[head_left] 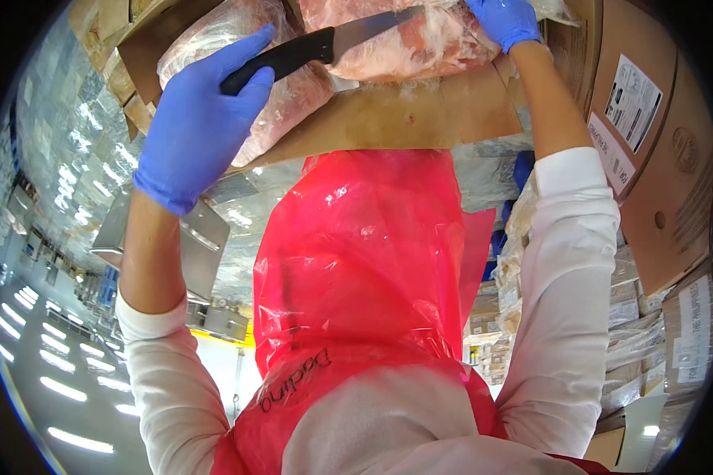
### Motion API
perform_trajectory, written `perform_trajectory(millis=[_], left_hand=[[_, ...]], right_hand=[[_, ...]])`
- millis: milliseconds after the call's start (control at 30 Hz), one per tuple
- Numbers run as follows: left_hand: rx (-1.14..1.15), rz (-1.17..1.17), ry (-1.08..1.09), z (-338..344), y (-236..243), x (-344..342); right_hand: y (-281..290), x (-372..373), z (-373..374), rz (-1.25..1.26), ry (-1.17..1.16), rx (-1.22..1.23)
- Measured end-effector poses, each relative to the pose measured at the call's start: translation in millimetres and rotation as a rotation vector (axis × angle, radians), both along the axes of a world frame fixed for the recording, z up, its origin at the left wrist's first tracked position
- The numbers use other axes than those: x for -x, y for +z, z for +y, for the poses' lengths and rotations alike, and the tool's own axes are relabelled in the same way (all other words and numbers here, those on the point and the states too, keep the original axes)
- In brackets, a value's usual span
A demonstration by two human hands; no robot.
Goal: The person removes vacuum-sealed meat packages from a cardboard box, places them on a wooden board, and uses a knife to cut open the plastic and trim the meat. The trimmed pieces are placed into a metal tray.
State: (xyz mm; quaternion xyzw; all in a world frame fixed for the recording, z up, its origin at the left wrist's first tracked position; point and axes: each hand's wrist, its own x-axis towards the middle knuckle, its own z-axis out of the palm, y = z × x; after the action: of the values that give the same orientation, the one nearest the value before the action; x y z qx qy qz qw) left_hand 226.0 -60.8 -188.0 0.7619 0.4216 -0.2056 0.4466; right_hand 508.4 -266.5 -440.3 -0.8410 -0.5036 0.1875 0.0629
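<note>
My left hand, in a blue glove, is closed around the black handle of a knife. Its blade points right and lies over a pink piece of meat in clear plastic wrap. A second wrapped piece of meat sits to the left, under the handle and my left fingers. My right hand, also blue-gloved, is at the right end of the first piece, beyond the blade's tip. The top edge of the picture cuts off most of its fingers, so its grip is hidden.
Both pieces of meat lie in an open cardboard box, with its near flap folded down toward me. Labelled cardboard boxes stand close on the right. A red plastic apron hangs between my arms. Metal equipment stands at the left.
</note>
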Motion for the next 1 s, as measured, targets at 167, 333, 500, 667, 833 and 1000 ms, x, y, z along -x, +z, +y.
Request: perform_trajectory(millis=[167, 333, 500, 667, 833, 1000], left_hand=[[-0.269, 0.020, -0.481, -8.3, 33.0, -75.4], [-0.326, 0.149, -0.587, 4.7, 24.2, -95.8], [-0.360, 0.069, -0.516, -10.9, 9.7, -86.1], [-0.364, 0.210, -0.415, -40.9, 17.9, -138.8], [-0.405, 0.085, -0.408, -48.8, -11.5, -141.5], [-0.414, -0.037, -0.393, -41.7, -32.3, -143.5]], right_hand=[[18.5, -2.3, 1.6, 0.220, -0.113, -0.145], [2.5, -10.2, -6.5, 0.216, -0.092, -0.257], [-14.4, -11.1, -5.5, 0.096, -0.010, -0.306], [-44.3, -14.5, -17.7, -0.059, 0.017, -0.566], [-49.1, -21.8, -13.8, -0.030, -0.022, -0.664], [-53.7, -22.9, -23.0, -0.023, -0.030, -0.656]])
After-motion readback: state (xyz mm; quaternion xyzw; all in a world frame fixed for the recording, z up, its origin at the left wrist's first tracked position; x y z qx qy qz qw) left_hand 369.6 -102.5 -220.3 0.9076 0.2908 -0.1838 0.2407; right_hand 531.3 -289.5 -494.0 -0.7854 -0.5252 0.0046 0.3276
